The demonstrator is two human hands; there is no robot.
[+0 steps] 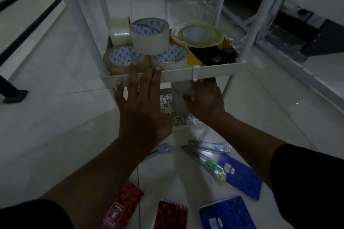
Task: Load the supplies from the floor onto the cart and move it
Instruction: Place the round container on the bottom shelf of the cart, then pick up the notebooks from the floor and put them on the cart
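Observation:
A white cart shelf [214, 72] holds several clear tape rolls [149, 36], a yellow tape roll [198, 36] and a yellow and black tape dispenser [212, 55]. My left hand [141, 104] is open, fingers spread over the shelf's front rim, fingertips touching a tape roll [119, 57]. My right hand [206, 98] reaches under that shelf and grips a grey-white roll [179, 96] above the perforated lower shelf [167, 104]. On the floor lie utility knives [208, 148], a blue-tipped cutter [162, 149], red notebooks [124, 208] and blue notebooks [240, 178].
White cart posts [78, 15] rise at the corners. Black furniture legs [11, 91] stand at the left. A white metal frame and dark equipment [297, 39] sit at the right. The floor is glossy white tile.

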